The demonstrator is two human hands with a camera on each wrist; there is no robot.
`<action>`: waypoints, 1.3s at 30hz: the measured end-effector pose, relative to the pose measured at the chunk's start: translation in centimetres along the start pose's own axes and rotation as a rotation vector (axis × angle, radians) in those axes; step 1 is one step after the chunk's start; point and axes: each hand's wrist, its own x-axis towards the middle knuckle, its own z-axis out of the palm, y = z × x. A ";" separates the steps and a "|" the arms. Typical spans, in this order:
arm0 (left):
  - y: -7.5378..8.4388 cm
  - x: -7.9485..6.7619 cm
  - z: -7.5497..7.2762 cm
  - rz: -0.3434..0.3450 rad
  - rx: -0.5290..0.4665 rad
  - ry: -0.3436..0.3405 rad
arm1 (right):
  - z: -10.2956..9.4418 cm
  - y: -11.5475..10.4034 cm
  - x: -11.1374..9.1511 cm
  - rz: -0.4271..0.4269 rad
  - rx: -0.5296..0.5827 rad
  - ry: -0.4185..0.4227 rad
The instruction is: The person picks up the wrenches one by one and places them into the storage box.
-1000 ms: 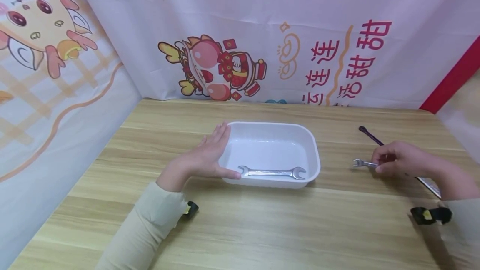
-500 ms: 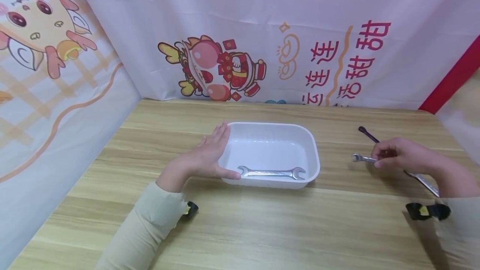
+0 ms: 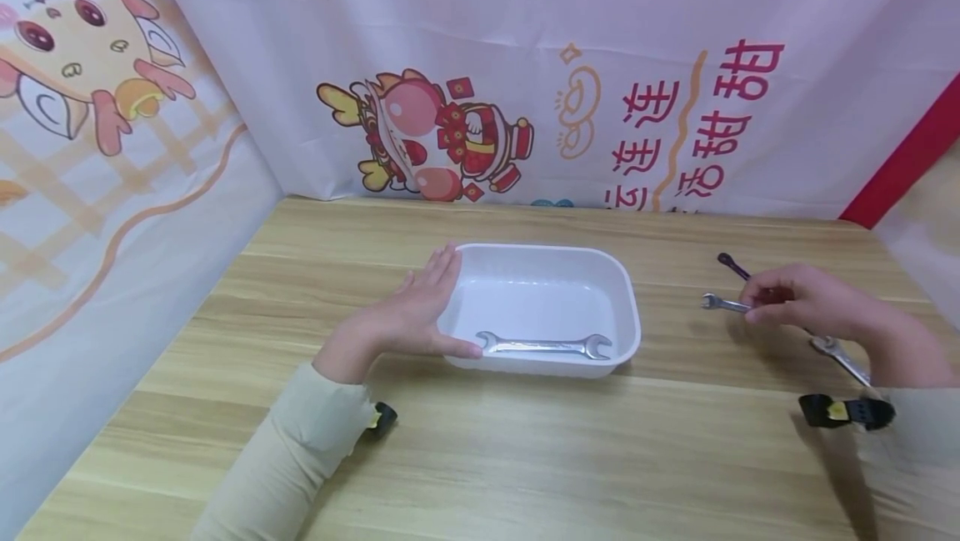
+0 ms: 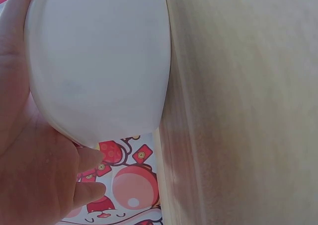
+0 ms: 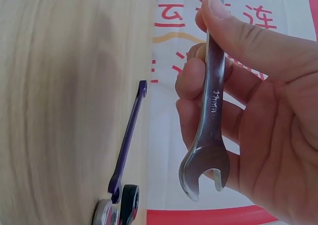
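Note:
My left hand [image 3: 416, 316] rests against the left end of a white plastic tray [image 3: 532, 308], fingers straight along its side and thumb on the front rim. Inside the tray, along its front wall, lies a silver double open-end wrench [image 3: 540, 347]. To the right of the tray, my right hand [image 3: 813, 303] pinches a smaller silver wrench [image 3: 723, 303] above the table. The right wrist view shows that wrench [image 5: 213, 101] between thumb and fingers, an open jaw pointing down. Its other end is out of that view. The left wrist view has the tray's outer side [image 4: 99, 61] beside the hand.
Under and beyond the right hand, a dark purplish wrench [image 5: 128, 140] lies on the wooden table [image 3: 525, 449]. Another silver wrench [image 3: 843, 358] lies by the right wrist, partly hidden. A black-ended tool [image 5: 130, 200] shows beside them. Printed cloth [image 3: 585, 24] hangs behind the table.
My right hand has moved up and slightly left in the head view with the small wrench, showing more of the silver wrench beneath. The left hand and tray have stayed put.

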 end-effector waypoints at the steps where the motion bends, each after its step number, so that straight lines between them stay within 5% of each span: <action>1: 0.0 0.0 0.0 0.001 -0.002 -0.001 | 0.0 -0.1 0.0 -0.004 0.001 0.003; 28: 0.0 0.0 0.0 0.006 -0.006 -0.001 | -0.6 -4.2 0.8 -0.124 0.011 0.129; 39: 0.1 0.0 -0.1 0.005 0.006 -0.002 | -1.2 -6.1 1.4 -0.123 0.014 0.116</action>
